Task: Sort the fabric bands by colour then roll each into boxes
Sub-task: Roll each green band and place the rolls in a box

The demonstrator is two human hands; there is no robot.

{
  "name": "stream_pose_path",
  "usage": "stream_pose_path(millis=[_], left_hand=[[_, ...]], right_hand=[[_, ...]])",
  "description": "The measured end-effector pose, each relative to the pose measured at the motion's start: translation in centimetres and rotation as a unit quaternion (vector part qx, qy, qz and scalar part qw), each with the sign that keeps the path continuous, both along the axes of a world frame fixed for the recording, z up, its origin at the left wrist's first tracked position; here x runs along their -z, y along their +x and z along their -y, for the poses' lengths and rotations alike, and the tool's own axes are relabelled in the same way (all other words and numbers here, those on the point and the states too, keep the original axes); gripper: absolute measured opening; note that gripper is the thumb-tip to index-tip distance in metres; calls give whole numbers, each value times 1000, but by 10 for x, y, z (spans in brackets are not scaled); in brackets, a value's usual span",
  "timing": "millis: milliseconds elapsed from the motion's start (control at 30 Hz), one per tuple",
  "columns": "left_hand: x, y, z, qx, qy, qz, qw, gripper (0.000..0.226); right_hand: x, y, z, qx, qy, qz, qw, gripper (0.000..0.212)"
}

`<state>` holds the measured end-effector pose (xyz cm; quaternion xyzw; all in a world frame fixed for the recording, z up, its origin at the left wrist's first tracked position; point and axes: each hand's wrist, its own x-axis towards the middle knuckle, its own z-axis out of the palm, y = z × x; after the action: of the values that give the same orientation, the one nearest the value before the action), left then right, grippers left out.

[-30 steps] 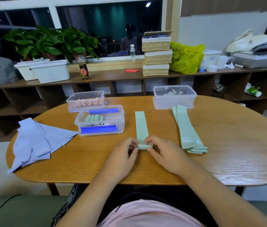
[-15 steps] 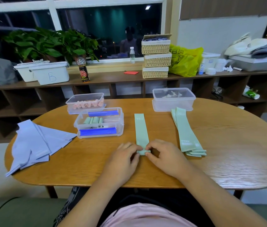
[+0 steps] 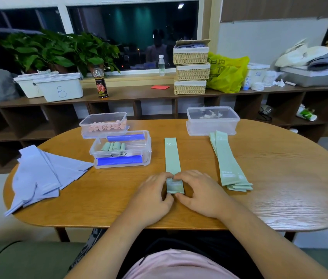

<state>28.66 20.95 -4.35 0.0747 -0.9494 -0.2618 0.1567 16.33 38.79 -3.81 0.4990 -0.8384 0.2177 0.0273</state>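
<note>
Nearest us, the left hand point(image 3: 153, 196) and the right hand point(image 3: 197, 192) sit side by side at the near end of the green band point(image 3: 172, 158). The band lies flat on the wooden surface point(image 3: 279, 178) and runs straight away from us. Each grip is drawn in small on that near end: the forefingers curl over the far edge of a short doubled-over stretch and the thumbs press against its near edge, with pale green showing between them. Whether that stretch is a fold or a flattened roll we cannot quite tell. Right of the green band and apart from it, a stack of green bands point(image 3: 229, 166) lies at a slight slant, its near ends fanned. Left of the green band, near its middle, stands a clear box with blue clips point(image 3: 121, 156), and a few green rolls point(image 3: 113, 146) rest inside it. Farther left of the green band, the lilac bands point(image 3: 44, 174) spread in a loose fan toward the surface's edge. Beyond the green band's far end and to the left, a second clear box point(image 3: 103, 117) holds pink rolls point(image 3: 106, 126), just behind the clipped one. Beyond that far end and to the right stands a third clear box point(image 3: 212, 125), just past the far tips of the stack. Farthest from the green band, a wooden shelf point(image 3: 139, 93) carries wicker baskets point(image 3: 191, 67) and white tubs point(image 3: 58, 87).
</note>
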Motion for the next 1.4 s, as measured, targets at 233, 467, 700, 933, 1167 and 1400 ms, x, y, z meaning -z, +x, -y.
stream_pose_path(millis=[233,467,700,933,1167,1400], left_hand=[[2,0,1,-6,11,-23,1000,42],[2,2,-1,-5,-24,-71,997,37],[6,0,-1,-7,-57,-67,996,29],[10,-4,0,-13,-58,-70,996,16],[10,-4,1,-8,-48,-74,996,11],[10,-3,2,-6,-40,-74,996,14]], right_hand=[[3,-2,1,11,-31,25,999,31],[2,-3,6,32,-69,35,996,9],[5,-6,5,24,-61,33,997,17],[5,-4,2,-6,-59,22,998,19],[3,-4,-2,-19,-77,34,996,23],[3,-3,-3,-28,-71,30,997,24]])
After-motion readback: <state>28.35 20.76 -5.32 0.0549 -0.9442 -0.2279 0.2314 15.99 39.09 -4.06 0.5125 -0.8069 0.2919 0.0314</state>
